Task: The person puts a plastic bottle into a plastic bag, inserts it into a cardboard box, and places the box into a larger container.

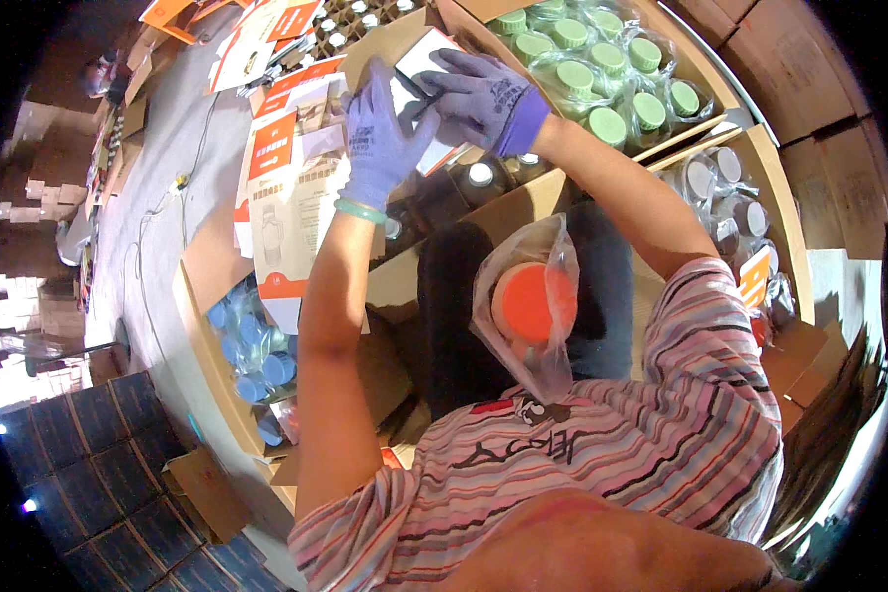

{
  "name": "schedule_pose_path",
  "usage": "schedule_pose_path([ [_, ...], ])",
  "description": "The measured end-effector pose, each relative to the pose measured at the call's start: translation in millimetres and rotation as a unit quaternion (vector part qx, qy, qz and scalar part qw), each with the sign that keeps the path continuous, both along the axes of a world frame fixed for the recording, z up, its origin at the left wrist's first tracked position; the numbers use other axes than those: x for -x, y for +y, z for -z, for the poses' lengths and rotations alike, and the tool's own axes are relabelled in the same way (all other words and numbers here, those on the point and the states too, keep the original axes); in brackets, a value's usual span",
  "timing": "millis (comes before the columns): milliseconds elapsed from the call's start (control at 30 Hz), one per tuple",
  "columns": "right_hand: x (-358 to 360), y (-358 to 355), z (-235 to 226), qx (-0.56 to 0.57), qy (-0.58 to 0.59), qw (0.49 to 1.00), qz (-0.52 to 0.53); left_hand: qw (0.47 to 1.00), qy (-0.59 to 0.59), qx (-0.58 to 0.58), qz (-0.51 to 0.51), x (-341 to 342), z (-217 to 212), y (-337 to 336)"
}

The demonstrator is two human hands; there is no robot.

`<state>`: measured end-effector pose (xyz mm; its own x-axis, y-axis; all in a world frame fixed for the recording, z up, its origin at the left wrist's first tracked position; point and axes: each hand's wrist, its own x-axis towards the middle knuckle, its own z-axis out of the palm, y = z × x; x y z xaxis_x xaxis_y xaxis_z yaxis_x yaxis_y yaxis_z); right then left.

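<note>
While gloved (purple), hands near card.

I'm viewing a packing warehouse. Brown cartons stand stacked far right, dark cartons near left.

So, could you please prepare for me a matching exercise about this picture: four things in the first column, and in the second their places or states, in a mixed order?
Things:
1. right hand
2. orange-red lid
3. green lids
4. blue lids

Places or states:
A. over the lap, inside a clear bag
B. to the left of the left forearm
C. wearing a purple glove
D. to the right of the right hand

Right pairs: 1-C, 2-A, 3-D, 4-B
</note>
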<state>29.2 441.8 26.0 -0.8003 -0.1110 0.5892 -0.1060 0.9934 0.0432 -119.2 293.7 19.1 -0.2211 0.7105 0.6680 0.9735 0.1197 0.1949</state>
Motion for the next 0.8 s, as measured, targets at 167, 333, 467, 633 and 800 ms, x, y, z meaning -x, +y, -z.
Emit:
schedule_pose_path([
  [167,6,8,14,0.09,0.0,0.996,0.0,0.968,-0.22,-0.119,0.022,16,17,-12],
  [333,0,-7,13,0.071,0.005,0.997,0.028,0.964,-0.081,-0.244,-0.07,19,19,6],
  [467,-6,3,14,0.163,0.089,0.982,-0.024,0.993,0.07,-0.084,0.035,32,19,5],
  [633,-13,1,18,0.183,0.166,0.968,0.032,0.982,0.056,0.056,0.174,16,12,-5],
  [800,-12,2,16,0.297,0.091,0.95,-0.044,0.994,-0.08,0.052,0.05,17,-4,10],
])
